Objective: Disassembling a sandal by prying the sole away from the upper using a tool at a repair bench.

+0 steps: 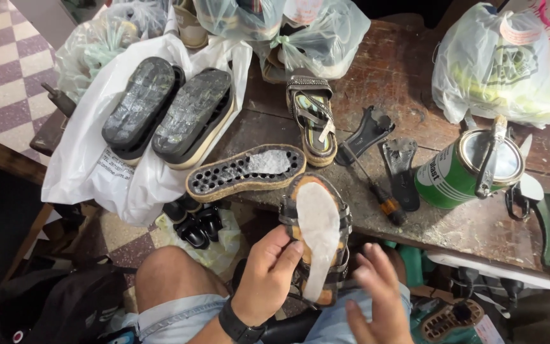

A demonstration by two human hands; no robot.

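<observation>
**Sandal upside down in left hand, right hand free**

While gripping the sandal from its left side, left hand curled around the straps, thumb and fingertips pressed on the edge; black watch on the wrist. Sandal turned sole up over the lap, w/ a pale grey-white layer spread along the sole, toe end toward the workbench. Right hand released, fingers spread and a bit blurred, just beside the sandal heel, holding nothing; contact w/ sandal not clear.

Packages and labels, by place:
- Green tin can at right on bench, lying tilted, white label band w/ dark letters, open top, a tool handle resting across the opening.
- Clear plastic bag at top right, knotted, yellow-green things inside; pink-and-white printed sheet behind it.
- Two more clear bags at top centre, tied, w/ shoes inside.
- White plastic bag at left, spread flat, small block of black print near the lower edge; pair of dark platform soles lying on it, bottoms up.

Near the sandal on bench: one loose sole w/ round holes, a strappy sandal, a screwdriver w/ orange-black handle.
</observation>
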